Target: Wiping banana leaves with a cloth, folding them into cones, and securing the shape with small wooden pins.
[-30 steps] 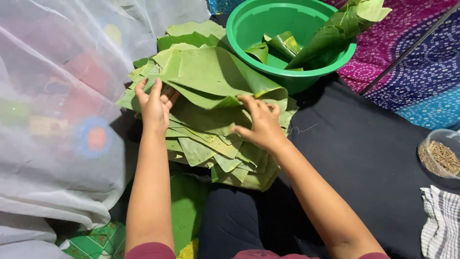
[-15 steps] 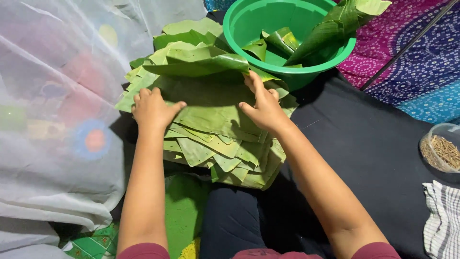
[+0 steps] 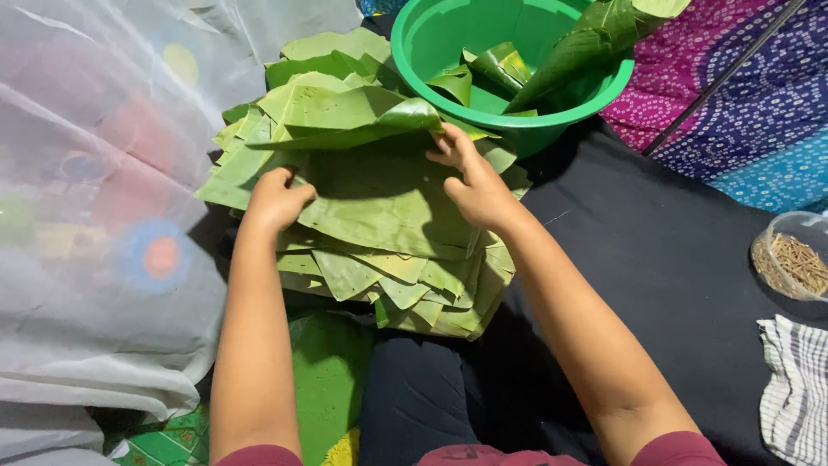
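Both hands on a stack of cut banana leaves (image 3: 379, 216) lying on dark cloth (image 3: 655, 259) — the left hand (image 3: 278, 200) curled over its left edge, the right hand (image 3: 474, 185) pinching the top leaf's far edge, just before a green basin (image 3: 414, 43). Fingertips beneath the raised leaf are hidden — the basin's top is cropped.

Setting: home, floor-level food-prep spot, as we read it.
- Dark cloth (image 3: 673, 267) spread as work surface; we sit on it.
- Stack of cut banana leaves (image 3: 379, 216) before us; green plastic basin (image 3: 431, 43) behind it holds folded leaf cones.
- Small clear container of thin sticks (image 3: 789, 259) at right; striped dish towel (image 3: 798, 388) just below it.
- Patterned purple-blue fabric (image 3: 742, 95) at upper right, household textile.
- Sheer white netting (image 3: 95, 216) at left, coloured shapes showing blurred through it.
- Green patterned mat (image 3: 328, 380) under the cloth.
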